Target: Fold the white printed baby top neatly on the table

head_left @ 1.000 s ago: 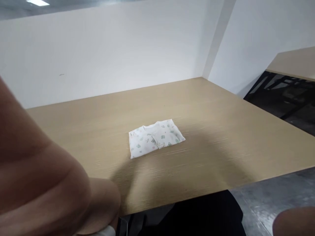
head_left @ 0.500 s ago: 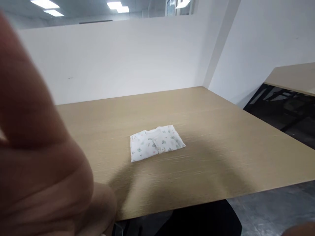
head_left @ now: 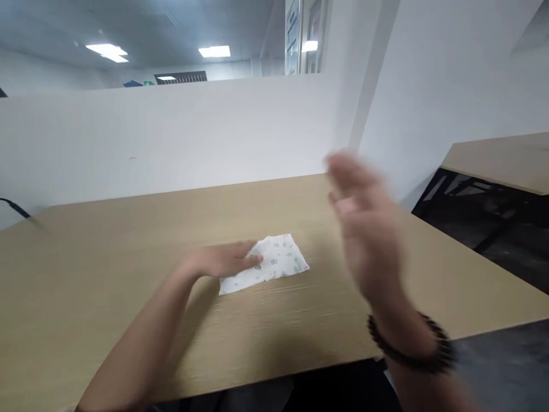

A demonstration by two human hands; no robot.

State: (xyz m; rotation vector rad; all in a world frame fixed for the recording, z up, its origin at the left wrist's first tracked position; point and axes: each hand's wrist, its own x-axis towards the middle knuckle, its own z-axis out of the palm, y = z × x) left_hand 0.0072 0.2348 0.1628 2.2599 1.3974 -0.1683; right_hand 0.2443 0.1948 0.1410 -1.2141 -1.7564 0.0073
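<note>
A small white printed baby shirt (head_left: 281, 256), folded into a flat rectangle, lies on the wooden table (head_left: 257, 337). My left hand (head_left: 229, 260) is over its left part, fingers stretched out toward the right; that part of the fabric is hidden beneath. Whether the palm presses down on the cloth is hard to make out. My right hand (head_left: 371, 234) is raised above the table, to the right of the shirt and apart from it. Motion smears its fingers. A dark beaded bracelet (head_left: 412, 349) circles the right wrist.
A white wall panel (head_left: 171, 143) rises behind the table, with a window above it. A black cable (head_left: 16, 207) reaches in at the far left. Another table (head_left: 501, 160) with dark legs stands at the right. Something black sits below the front edge.
My left hand has moved from close before the camera down onto the shirt. My right hand has come up from the bottom right corner. The view has tilted up somewhat.
</note>
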